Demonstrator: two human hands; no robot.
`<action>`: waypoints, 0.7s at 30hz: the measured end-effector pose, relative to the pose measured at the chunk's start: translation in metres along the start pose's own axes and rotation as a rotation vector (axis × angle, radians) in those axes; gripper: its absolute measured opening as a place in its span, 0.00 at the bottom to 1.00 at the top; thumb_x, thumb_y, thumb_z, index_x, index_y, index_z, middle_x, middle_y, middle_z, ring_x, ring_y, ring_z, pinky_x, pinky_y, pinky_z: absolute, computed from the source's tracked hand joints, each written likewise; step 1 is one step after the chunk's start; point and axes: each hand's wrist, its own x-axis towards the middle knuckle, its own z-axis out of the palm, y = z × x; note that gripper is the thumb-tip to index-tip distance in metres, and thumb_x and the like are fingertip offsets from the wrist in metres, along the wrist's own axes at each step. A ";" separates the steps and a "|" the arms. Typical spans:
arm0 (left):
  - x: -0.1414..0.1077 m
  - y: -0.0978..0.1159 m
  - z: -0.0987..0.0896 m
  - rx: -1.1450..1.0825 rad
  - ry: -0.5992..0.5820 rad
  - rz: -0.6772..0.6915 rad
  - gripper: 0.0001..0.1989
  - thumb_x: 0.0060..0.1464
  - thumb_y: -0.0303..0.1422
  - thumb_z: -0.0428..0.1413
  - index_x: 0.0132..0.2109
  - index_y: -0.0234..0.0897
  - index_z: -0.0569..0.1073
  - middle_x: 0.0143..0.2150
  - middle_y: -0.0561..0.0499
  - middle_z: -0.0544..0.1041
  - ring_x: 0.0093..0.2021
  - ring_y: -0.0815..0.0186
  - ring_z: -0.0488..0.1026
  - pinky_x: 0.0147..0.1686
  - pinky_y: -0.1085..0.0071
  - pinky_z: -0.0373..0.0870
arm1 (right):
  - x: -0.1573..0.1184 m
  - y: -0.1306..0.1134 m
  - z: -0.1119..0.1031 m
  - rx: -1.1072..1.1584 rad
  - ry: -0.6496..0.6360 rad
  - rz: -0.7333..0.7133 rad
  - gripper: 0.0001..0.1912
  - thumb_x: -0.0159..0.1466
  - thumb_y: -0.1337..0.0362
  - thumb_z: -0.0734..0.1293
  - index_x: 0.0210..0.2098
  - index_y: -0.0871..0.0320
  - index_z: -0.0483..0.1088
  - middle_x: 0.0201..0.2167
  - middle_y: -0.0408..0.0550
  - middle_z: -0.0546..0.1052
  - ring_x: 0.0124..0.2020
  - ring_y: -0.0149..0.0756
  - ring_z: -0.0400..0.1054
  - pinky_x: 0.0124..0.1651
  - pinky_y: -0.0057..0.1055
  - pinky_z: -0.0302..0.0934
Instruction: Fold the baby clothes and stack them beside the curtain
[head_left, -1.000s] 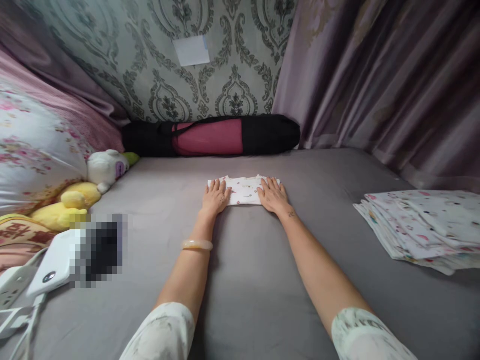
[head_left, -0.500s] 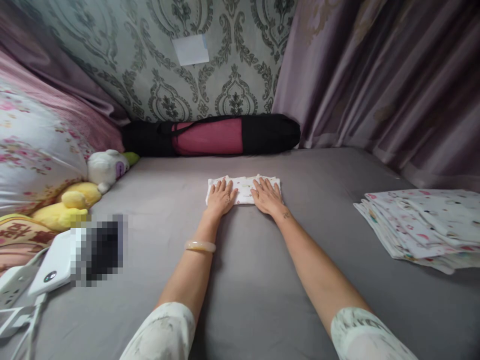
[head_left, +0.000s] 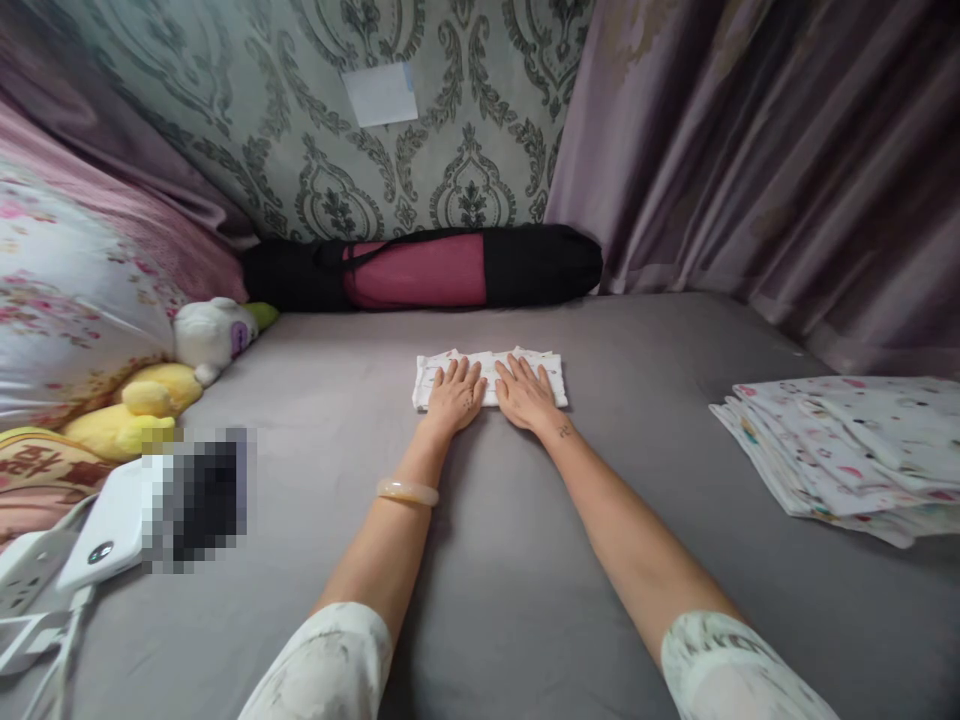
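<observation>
A small folded white cloth (head_left: 489, 370) with a printed pattern lies flat on the grey sheet (head_left: 495, 560), in the middle of the view. My left hand (head_left: 457, 393) rests palm down on its left half, fingers spread. On the right half lies my right hand (head_left: 525, 390), also flat with fingers apart. A narrow strip of cloth shows between the two hands. The cloth's outer ends stick out past both hands; the parts under the palms are hidden.
Folded printed cloths (head_left: 847, 450) are stacked at the right. A black and pink bag (head_left: 420, 270) lies along the wall. Plush toys (head_left: 210, 335), a floral pillow (head_left: 75, 300), a white power bank (head_left: 105, 530) and a power strip (head_left: 30, 570) are at the left.
Both hands have slid inward over the cloth, closer to each other, and more of the cloth's outer ends now shows. The cloth itself has hardly moved.
</observation>
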 end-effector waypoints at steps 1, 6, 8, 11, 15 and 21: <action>0.000 0.000 0.001 -0.007 -0.004 -0.006 0.29 0.67 0.42 0.34 0.69 0.38 0.55 0.72 0.44 0.52 0.71 0.55 0.46 0.67 0.52 0.44 | 0.000 0.000 0.001 -0.002 -0.003 0.003 0.29 0.71 0.58 0.47 0.69 0.57 0.52 0.71 0.51 0.50 0.70 0.45 0.42 0.69 0.50 0.33; 0.000 0.000 0.000 -0.015 -0.022 -0.003 0.29 0.67 0.43 0.34 0.69 0.37 0.55 0.72 0.44 0.52 0.72 0.55 0.46 0.67 0.52 0.46 | -0.001 0.001 -0.002 0.001 -0.009 0.004 0.28 0.71 0.58 0.48 0.69 0.57 0.53 0.71 0.52 0.50 0.70 0.45 0.42 0.69 0.49 0.34; 0.000 0.002 -0.004 -0.007 0.017 0.020 0.28 0.67 0.42 0.34 0.68 0.36 0.56 0.71 0.43 0.53 0.71 0.55 0.47 0.67 0.52 0.45 | -0.001 -0.001 -0.004 0.004 0.002 -0.002 0.29 0.71 0.58 0.48 0.68 0.58 0.53 0.71 0.53 0.50 0.70 0.45 0.42 0.69 0.49 0.34; 0.002 0.001 -0.011 -0.001 0.165 -0.028 0.27 0.67 0.38 0.33 0.67 0.34 0.58 0.70 0.43 0.56 0.71 0.58 0.49 0.68 0.55 0.45 | 0.001 -0.009 -0.004 0.011 0.054 -0.051 0.29 0.71 0.57 0.47 0.69 0.59 0.51 0.71 0.52 0.50 0.71 0.44 0.39 0.69 0.48 0.32; 0.004 -0.009 -0.018 -0.016 0.246 -0.164 0.25 0.67 0.35 0.32 0.66 0.34 0.59 0.68 0.42 0.60 0.69 0.59 0.53 0.66 0.56 0.50 | 0.002 -0.018 0.004 0.023 0.030 -0.099 0.29 0.72 0.56 0.47 0.69 0.57 0.51 0.71 0.50 0.49 0.71 0.43 0.40 0.69 0.47 0.32; 0.005 -0.031 -0.014 -0.100 0.234 -0.212 0.22 0.64 0.31 0.38 0.62 0.37 0.64 0.66 0.44 0.64 0.68 0.57 0.55 0.66 0.54 0.53 | 0.001 -0.019 0.005 0.030 -0.008 -0.093 0.29 0.72 0.56 0.48 0.69 0.57 0.50 0.71 0.51 0.50 0.71 0.44 0.41 0.69 0.47 0.34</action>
